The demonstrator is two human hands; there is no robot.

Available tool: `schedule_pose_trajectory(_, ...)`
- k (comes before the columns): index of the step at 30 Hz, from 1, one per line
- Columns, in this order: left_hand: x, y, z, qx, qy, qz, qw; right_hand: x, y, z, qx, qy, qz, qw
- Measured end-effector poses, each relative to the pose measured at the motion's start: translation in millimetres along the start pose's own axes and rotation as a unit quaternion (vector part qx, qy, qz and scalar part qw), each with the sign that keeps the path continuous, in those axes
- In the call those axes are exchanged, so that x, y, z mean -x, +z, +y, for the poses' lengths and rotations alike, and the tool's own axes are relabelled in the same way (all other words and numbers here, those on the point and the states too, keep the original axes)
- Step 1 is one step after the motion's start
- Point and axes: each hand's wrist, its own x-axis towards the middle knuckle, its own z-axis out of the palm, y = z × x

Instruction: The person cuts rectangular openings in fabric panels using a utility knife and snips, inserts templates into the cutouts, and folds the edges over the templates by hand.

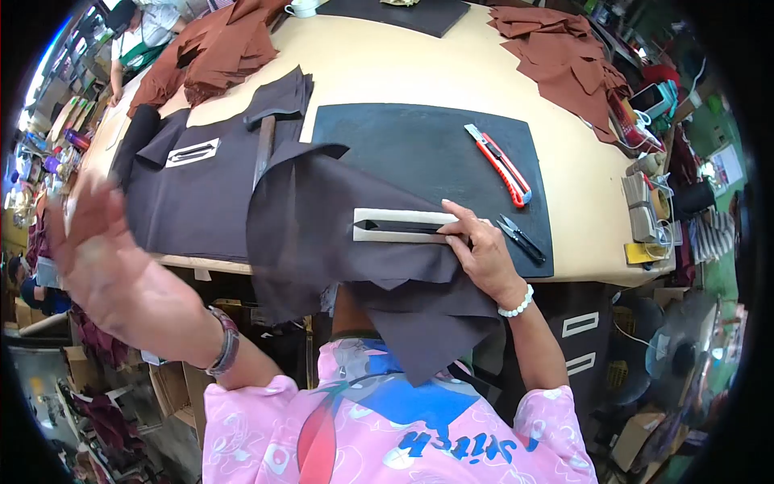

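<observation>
My right hand [486, 252] pinches a dark brown leather piece [310, 189] between thumb and fingers, at the right end of its slot. A pale strip [407, 235] frames that long, narrow slot, with dark edges folded inside it. The leather hangs over the table's front edge towards my lap. My left hand [97, 242] is raised at the far left, blurred, its fingers stretched out and nothing visible in them. Behind the leather piece lies a hammer [266, 149] on more dark leather [201, 210], which bears a similar framed slot [193, 152].
On the black cutting mat [403, 133] lie a red utility knife [500, 167] and thread snips [522, 240]. Brown leather stacks [556, 56] [230, 52] stand at the back right and back left. A person [145, 36] works at the far left. A white cup [302, 7] stands at the back.
</observation>
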Motion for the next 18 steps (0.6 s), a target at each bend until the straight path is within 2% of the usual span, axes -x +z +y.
schedule_pose_trajectory(1,5.2,4.3,-1.6,-0.022,0.063,-0.180,0.981,0.9,-0.5,-2.3,0.000,-0.009,0.004,1.000)
schedule_pose_trajectory(3,29.6,26.2,9.7,-0.027,0.064,-0.468,0.881,3.0,0.9,-6.1,0.009,-0.028,0.011,1.000)
schedule_pose_trajectory(4,52.2,37.1,1.5,0.004,0.011,-0.539,0.842,4.7,3.0,-6.9,0.007,-0.030,0.015,0.999)
schedule_pose_trajectory(6,91.8,55.3,-21.8,-0.002,0.006,-0.619,0.785,5.8,5.4,-8.1,0.009,-0.036,0.025,0.999)
schedule_pose_trajectory(9,130.0,68.4,-56.1,-0.013,0.015,-0.662,0.749,8.4,10.4,-5.1,-0.018,-0.027,0.043,0.999)
schedule_pose_trajectory(12,138.3,70.6,-74.9,0.024,-0.025,-0.684,0.729,9.2,13.9,3.5,-0.030,-0.033,0.047,0.998)
schedule_pose_trajectory(18,136.5,58.2,-89.8,0.068,-0.093,-0.675,0.729,8.5,11.7,7.9,0.036,-0.116,0.036,0.992)
